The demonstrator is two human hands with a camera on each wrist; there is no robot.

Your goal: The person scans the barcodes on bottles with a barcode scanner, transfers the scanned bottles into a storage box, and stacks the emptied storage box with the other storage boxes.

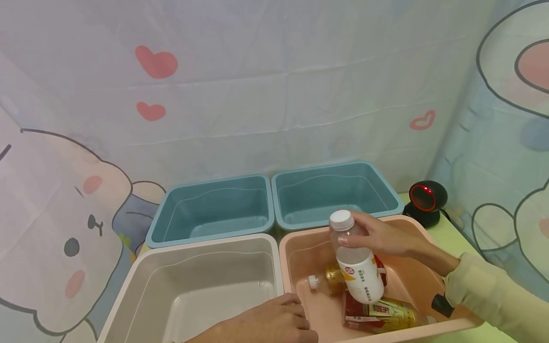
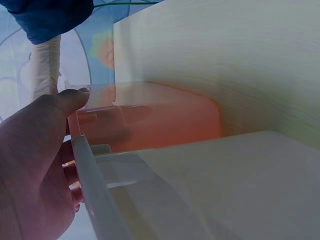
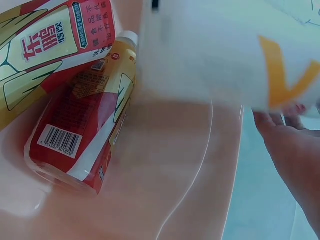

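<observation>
The right hand [image 1: 383, 236] grips a white-labelled bottle [image 1: 358, 267] near its white cap, fingers and thumb curled round the neck, and holds it slightly tilted, cap uppermost, above the inside of the pink bin [image 1: 300, 247]. In the right wrist view the same bottle [image 3: 225, 55] fills the upper part of the picture, with fingertips [image 3: 280, 120] showing under its orange mark. Beneath it, on the floor of the pink bin, lie two red-and-gold tea bottles on their sides: one [image 1: 381, 314] near the front wall, and one [image 1: 332, 278] further back with its small white cap pointing to the wall next to the beige bin [image 1: 141, 271]; the wrist view shows them close together [image 3: 82, 125], one with a barcode on its label. The left hand [image 1: 274, 324] rests on the front corner where the beige bin meets the pink bin; seen from the left wrist, the thumb [image 2: 70, 100] lies over the beige rim and the fingers curl beneath it, gripping the edge. Behind the pink bin stand two blue bins [image 1: 171, 224] side by side, and a black scanner with a red light [image 1: 424, 202] sits just beyond the pink bin's far corner
</observation>
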